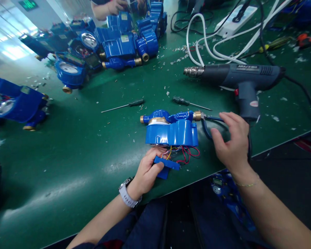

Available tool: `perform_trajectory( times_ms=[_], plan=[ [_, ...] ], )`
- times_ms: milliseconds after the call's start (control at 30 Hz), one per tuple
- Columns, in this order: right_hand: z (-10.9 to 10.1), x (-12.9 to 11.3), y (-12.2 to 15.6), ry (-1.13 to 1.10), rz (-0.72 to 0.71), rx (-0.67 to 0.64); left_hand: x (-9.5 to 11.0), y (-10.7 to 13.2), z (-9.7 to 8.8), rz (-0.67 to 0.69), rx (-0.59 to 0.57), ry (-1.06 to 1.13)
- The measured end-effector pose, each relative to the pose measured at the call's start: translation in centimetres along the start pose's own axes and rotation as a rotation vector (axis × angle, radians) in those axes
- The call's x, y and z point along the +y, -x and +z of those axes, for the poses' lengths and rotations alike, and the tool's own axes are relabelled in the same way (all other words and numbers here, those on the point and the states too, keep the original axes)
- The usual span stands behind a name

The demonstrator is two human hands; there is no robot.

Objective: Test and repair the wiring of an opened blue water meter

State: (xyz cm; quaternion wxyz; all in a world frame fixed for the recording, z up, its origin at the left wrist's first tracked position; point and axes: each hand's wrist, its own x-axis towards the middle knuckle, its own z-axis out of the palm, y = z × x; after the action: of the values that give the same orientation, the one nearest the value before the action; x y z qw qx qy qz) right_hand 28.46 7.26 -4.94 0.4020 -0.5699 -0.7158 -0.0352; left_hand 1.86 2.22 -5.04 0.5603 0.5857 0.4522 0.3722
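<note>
My left hand (147, 169), a watch on its wrist, grips a blue circuit board (168, 163) between thumb and fingers. Red, yellow and other thin wires (188, 154) run from the board up to a blue water meter (171, 134) with brass threaded ends, lying on its side on the green table. My right hand (230, 140) is open, fingers apart, close to the dark-handled pliers (207, 129) whose jaws lie beside the meter's right brass end. Whether its fingertips touch the handles I cannot tell.
Two screwdrivers (136, 102) lie behind the meter. A heat gun (248, 76) rests at the right, near white cables (204, 45) and a power strip (235, 20). Several more blue meters (119, 46) stand at the back left. Another person's hand (116, 6) shows at the top.
</note>
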Motion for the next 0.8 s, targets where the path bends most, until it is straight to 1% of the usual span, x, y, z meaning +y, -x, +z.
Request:
perform_trajectory(
  times_ms=[67, 167, 233, 333, 467, 567, 667, 800],
  plan=[
    [-0.8, -1.2, 1.0, -0.071, 0.001, 0.051, 0.0, 0.0, 0.0, -0.001, 0.006, 0.004],
    [-1.3, -2.6, 3.1, -0.216, 0.032, 0.068, 0.0, 0.0, 0.1, 0.011, 0.005, 0.008],
    [-1.1, -3.2, 4.4, -0.301, 0.027, 0.045, 0.0, 0.0, 0.1, 0.021, 0.009, 0.009],
    [-0.5, -4.0, 5.6, -0.388, 0.004, -0.052, -0.1, 0.1, 0.2, 0.023, 0.022, -0.005],
    [0.0, -4.8, 5.3, -0.429, -0.069, -0.209, 0.0, 0.0, 0.4, -0.003, 0.047, -0.044],
    [0.2, -5.1, 4.8, -0.41, -0.119, -0.267, 0.4, -0.2, 0.5, -0.015, 0.052, -0.103],
    [0.3, -5.2, 4.7, -0.401, -0.131, -0.28, 1.0, -0.4, 0.5, 0.001, 0.045, -0.165],
    [0.1, -5.1, 5.0, -0.447, -0.113, -0.225, 1.5, -0.6, 0.5, 0.03, 0.074, -0.184]
  ],
)
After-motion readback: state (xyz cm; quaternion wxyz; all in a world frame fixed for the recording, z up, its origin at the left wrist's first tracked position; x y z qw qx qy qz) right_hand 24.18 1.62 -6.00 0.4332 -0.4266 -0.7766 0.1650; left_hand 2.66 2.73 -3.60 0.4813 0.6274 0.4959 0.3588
